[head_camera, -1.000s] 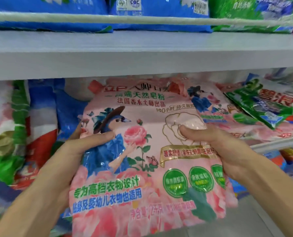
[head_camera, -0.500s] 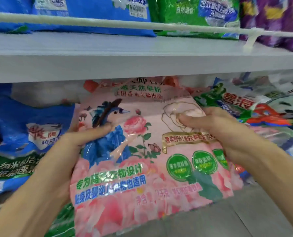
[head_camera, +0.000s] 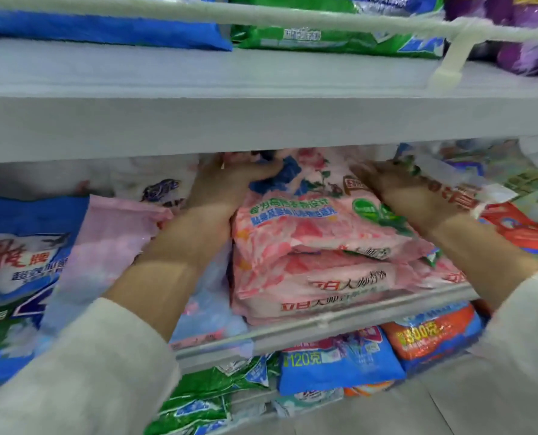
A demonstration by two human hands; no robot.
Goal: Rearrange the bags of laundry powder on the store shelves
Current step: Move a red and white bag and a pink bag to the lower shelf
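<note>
At the far left of the middle shelf a blue bag with red characters stands leaning, and just beside it a pale pink bag slumps against it. The left hand, reaching out of a pale sleeve, is deep under the upper shelf and grips the top left corner of the pink bag, thumb laid across its printed face and the other fingers hidden behind it. That pink bag of laundry powder, printed with roses, lies flat on top of a stack of matching pink bags in the middle of the shelf, behind the front rail. The right hand holds the bag's right edge with its back toward the camera and its fingers curled over the edge, though blur hides their exact lie. Touching this hand on its right is a white and green bag that lies tilted, with a red bag farther right. On the upper shelf sit a blue pack, a green pack and a purple pack behind a white bar. Below the rail lie green bags, a blue bag marked 120 and an orange bag
</note>
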